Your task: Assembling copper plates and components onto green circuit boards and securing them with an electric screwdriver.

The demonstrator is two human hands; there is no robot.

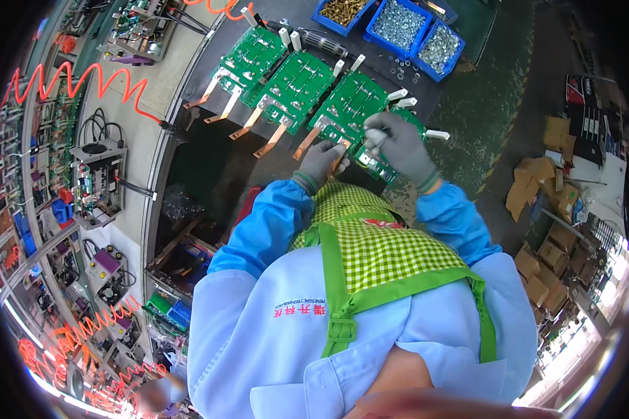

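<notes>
Several green circuit boards lie in a row on the dark bench, among them a left one (250, 61), a middle one (299, 87) and another (349, 105) in front of my hands. Copper strips (244, 124) stick out from their near edges, and white-ended tabs (397, 95) from the far side. My left hand (320, 163), in a grey glove, closes its fingers around a copper strip (346, 144) at a board's near edge. My right hand (402, 148), gloved too, is pinched above the rightmost board (376, 166); what its fingertips hold is hidden.
Blue bins with brass-coloured fasteners (342, 11), small silver hardware (397, 26) and washers (440, 49) stand at the far side. Loose washers (402, 71) lie before them. A dark cylindrical tool (323, 45) rests behind the boards. An orange coiled cord (91, 75) hangs left; cardboard boxes (556, 248) lie right.
</notes>
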